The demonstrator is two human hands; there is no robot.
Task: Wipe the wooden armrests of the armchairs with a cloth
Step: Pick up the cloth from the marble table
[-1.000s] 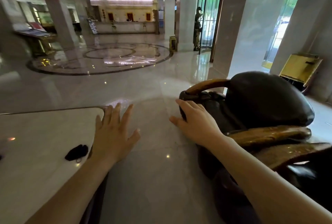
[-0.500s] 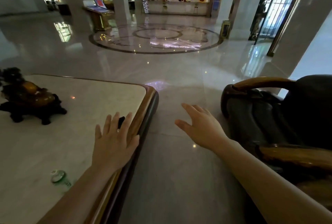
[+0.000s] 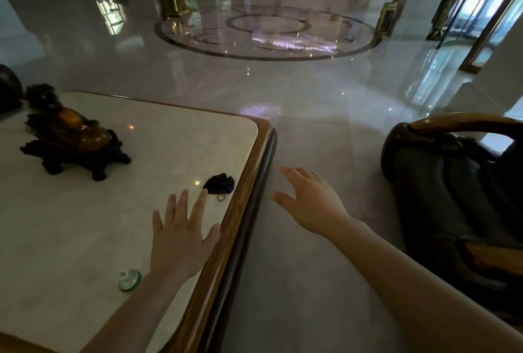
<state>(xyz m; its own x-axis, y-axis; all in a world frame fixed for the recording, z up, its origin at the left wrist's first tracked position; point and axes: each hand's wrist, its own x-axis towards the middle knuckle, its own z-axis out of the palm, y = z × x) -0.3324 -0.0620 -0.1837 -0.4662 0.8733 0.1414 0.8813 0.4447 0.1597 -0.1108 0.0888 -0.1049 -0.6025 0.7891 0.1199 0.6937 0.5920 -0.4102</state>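
A small dark crumpled cloth (image 3: 219, 184) lies on the marble table top (image 3: 70, 225) close to its right edge. My left hand (image 3: 181, 235) hovers over the table with fingers spread, its fingertips just short of the cloth, holding nothing. My right hand (image 3: 310, 205) is open above the floor between the table and a dark armchair (image 3: 452, 200). The armchair stands at the right, with a curved wooden armrest (image 3: 464, 123) on its far side and another wooden armrest (image 3: 492, 258) nearer me.
A dark carved ornament with an amber body (image 3: 72, 140) stands on the table's left part. A small greenish glass object (image 3: 129, 279) lies near my left wrist. The table has a wooden rim (image 3: 240, 211). Polished lobby floor (image 3: 311, 89) stretches ahead, with pillars and glass doors beyond.
The view has swung left, so the table fills more of the frame and the armchair sits at the right edge. My right hand left the armchair; my left hand moved up to the cloth.
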